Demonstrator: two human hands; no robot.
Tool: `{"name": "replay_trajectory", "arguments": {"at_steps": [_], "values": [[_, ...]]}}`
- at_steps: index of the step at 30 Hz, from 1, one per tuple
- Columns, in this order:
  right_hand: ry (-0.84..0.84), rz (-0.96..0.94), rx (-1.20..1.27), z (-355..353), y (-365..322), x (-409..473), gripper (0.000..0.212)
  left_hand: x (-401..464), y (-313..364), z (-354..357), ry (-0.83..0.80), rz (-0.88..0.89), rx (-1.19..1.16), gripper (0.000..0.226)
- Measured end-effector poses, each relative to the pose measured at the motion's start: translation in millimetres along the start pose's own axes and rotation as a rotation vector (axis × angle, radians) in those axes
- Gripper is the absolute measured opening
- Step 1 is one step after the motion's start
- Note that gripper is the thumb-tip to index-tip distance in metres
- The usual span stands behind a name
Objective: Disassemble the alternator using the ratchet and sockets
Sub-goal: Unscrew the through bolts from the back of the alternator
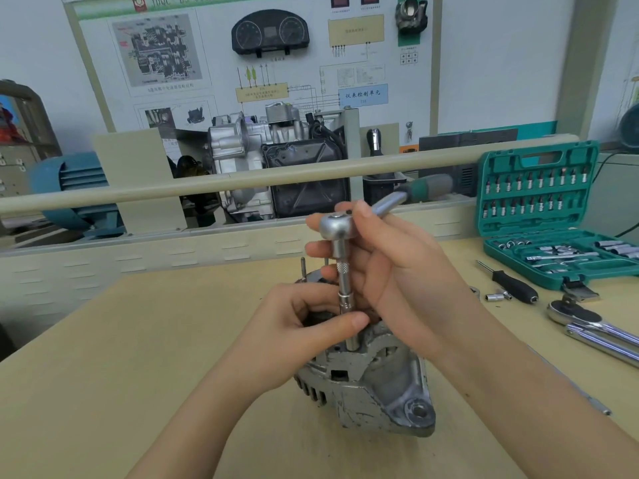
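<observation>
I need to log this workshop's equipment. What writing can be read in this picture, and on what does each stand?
"仪表控制单元": blue label on the wall board.
"BS-018", partly cut off: board's top heading.
Other board captions: too small or blurred.
Alternator, ratchet, socket case: none readable.

Bare forearms, no sleeves, ringless hands (345,305)

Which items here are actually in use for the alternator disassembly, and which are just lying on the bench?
In use:
- alternator, steadied by the left hand
- ratchet with extension and socket, held by the right hand

Lying about:
- open socket set case
- black-handled driver
- loose socket
- large chrome ratchet
</observation>
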State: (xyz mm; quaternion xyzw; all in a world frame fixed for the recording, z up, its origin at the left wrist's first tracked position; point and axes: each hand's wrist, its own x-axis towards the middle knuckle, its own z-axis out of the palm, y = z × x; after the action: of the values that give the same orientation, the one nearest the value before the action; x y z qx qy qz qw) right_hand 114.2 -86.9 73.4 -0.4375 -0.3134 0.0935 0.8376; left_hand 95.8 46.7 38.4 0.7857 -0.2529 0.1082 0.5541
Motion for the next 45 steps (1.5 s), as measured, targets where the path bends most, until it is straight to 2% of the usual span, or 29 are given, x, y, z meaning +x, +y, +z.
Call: {"name": "replay_trajectory", "arguments": {"at_steps": [2,5,7,9,11,15,19,23,25,27,28,32,35,38,41,45], "values": [[0.014,-0.025,0.005,0.1,-0.5,-1.2,0.03,-0.4,-0.9,0.4,0.036,0.0,0.012,0.017],[0.119,-0.152,-0.032,0.3,3.6,-3.3,0.034,-0.1,-2.0,6.0,0.102,-0.003,0.043,0.04],[0.16,-0.242,-0.124,1.0,6.1,-5.2,0.033,0.2,-1.5,8.5,0.121,-0.008,0.064,0.04],[0.143,-0.276,-0.183,1.9,6.4,-6.8,0.03,0.5,-1.5,6.7,0.108,-0.025,0.048,0.029],[0.084,-0.236,-0.165,1.7,5.4,-7.4,0.027,0.8,-0.9,3.2,0.061,-0.05,0.018,0.015],[0.009,-0.087,-0.101,-2.0,1.5,-4.8,0.033,-1.3,3.8,0.1,-0.055,-0.039,-0.068,0.016],[-0.051,0.032,-0.034,-7.8,-2.4,-0.6,0.042,-0.8,3.8,2.7,-0.022,-0.025,-0.059,0.013],[-0.021,-0.034,0.052,-9.7,-1.5,-0.8,0.028,0.6,3.6,8.5,0.109,-0.033,-0.058,0.01],[0.003,-0.104,0.016,-9.7,-1.1,-2.0,0.034,0.1,4.8,10.2,0.136,-0.027,-0.052,0.01],[0.008,-0.118,-0.034,-11.7,-3.0,-2.4,0.038,-0.3,5.5,9.1,0.137,-0.035,-0.054,0.008],[-0.014,-0.103,-0.052,-13.1,-4.6,-2.3,0.036,-0.6,5.7,7.6,0.13,-0.042,-0.063,0.014],[-0.107,0.0,-0.165,-18.7,-12.9,-0.2,0.032,-2.4,8.4,4.4,0.014,-0.049,-0.146,0.022],[-0.15,0.052,-0.186,-19.6,-13.7,1.0,0.036,-2.7,8.2,6.1,0.047,-0.04,-0.164,0.017],[-0.121,0.025,-0.159,-19.3,-11.4,1.9,0.028,-1.9,6.6,10.2,0.127,-0.025,-0.119,0.005],[-0.063,-0.077,-0.181,-19.4,-9.6,1.3,0.028,-0.7,3.7,13.2,0.181,-0.029,-0.06,0.011],[-0.083,-0.087,-0.198,-19.7,-9.1,1.5,0.03,-1.0,4.9,6.6,0.118,-0.066,-0.088,0.013]]}}
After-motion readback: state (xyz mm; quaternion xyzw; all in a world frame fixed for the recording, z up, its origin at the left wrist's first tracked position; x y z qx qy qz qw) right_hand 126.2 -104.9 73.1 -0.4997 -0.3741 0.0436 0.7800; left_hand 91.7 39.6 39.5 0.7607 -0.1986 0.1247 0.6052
